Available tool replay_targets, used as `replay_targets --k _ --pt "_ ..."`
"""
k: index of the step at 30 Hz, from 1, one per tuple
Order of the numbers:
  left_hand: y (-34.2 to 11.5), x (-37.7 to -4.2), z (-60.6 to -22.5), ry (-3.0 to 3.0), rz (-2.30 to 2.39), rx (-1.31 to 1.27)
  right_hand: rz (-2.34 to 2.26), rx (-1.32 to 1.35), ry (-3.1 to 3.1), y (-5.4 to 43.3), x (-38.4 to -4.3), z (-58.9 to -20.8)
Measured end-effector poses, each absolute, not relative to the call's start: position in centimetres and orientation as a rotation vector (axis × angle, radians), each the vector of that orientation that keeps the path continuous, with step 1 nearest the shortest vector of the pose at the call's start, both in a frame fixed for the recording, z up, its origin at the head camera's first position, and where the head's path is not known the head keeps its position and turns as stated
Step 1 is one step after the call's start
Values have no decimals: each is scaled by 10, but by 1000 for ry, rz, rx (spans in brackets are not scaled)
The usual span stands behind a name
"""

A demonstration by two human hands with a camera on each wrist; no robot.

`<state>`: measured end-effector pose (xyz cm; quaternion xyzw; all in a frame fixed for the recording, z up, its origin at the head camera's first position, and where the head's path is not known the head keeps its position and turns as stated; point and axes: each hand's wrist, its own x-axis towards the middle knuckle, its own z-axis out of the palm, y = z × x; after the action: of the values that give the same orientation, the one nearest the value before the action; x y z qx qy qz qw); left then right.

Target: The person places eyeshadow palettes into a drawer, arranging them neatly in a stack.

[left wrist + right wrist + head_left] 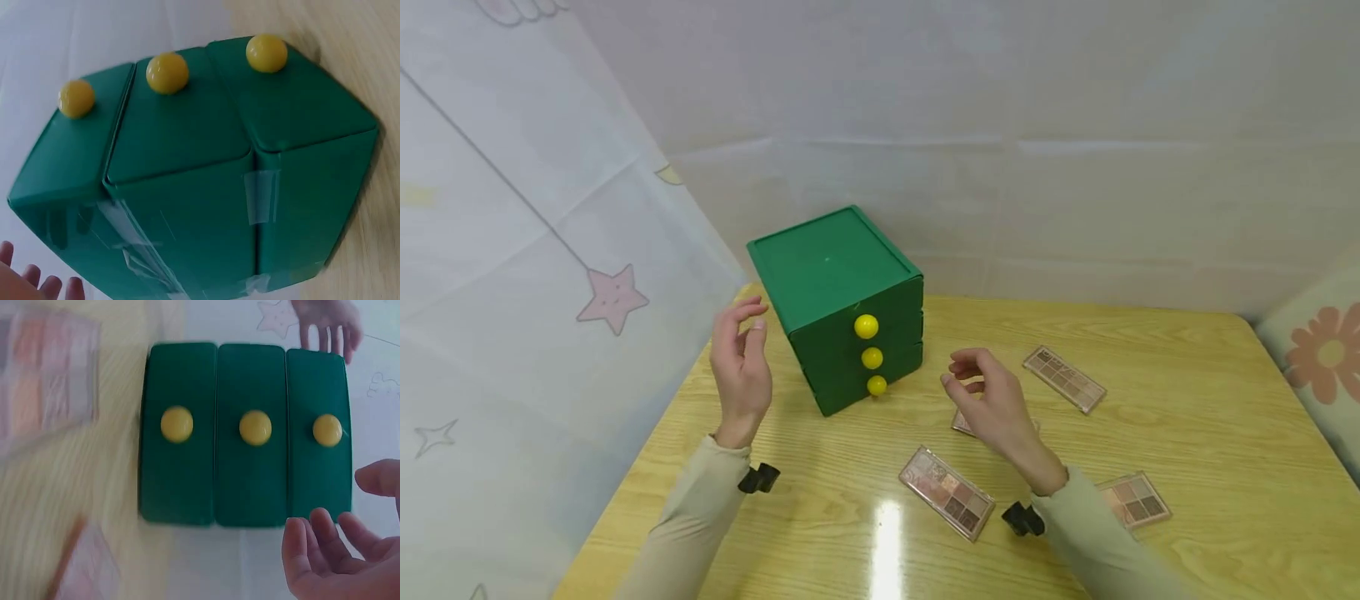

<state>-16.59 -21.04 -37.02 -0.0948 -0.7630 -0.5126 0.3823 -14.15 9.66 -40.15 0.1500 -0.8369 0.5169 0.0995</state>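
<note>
A green box of three stacked drawers [857,325] stands at the back of a wooden desk [1210,400], left of centre, its yellow knobs [867,327] lined up down the front. At its left side, a person's left hand [741,367] rises from the wrist, palm turned toward the box, the fingers loosely bent, empty and just clear of the panel. The right hand [992,400] hangs over the desk to the right of the box, reaching inward from a bent wrist; its fingers curve softly with a gap before the thumb, and they too are empty. Beneath it, a makeup palette [962,422] lies partly hidden. Another palette [947,493] lies nearer the person, a third [1063,379] farther right, and a fourth [1138,500] beside the right sleeve [1097,533]. Pale cloth [1075,208] hangs behind the desk.
</note>
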Motion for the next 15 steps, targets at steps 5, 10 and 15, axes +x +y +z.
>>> replay_targets --k 5,10,15 --pt "-221 -184 -366 -2105 -1374 -136 2021 232 -2421 67 -152 -400" --pt "-226 -194 -367 -2221 -1376 -131 2487 60 -2187 39 -163 -390" --pt "-222 -192 -363 -2253 -1439 -148 2761 -31 -2025 18 -171 -380"
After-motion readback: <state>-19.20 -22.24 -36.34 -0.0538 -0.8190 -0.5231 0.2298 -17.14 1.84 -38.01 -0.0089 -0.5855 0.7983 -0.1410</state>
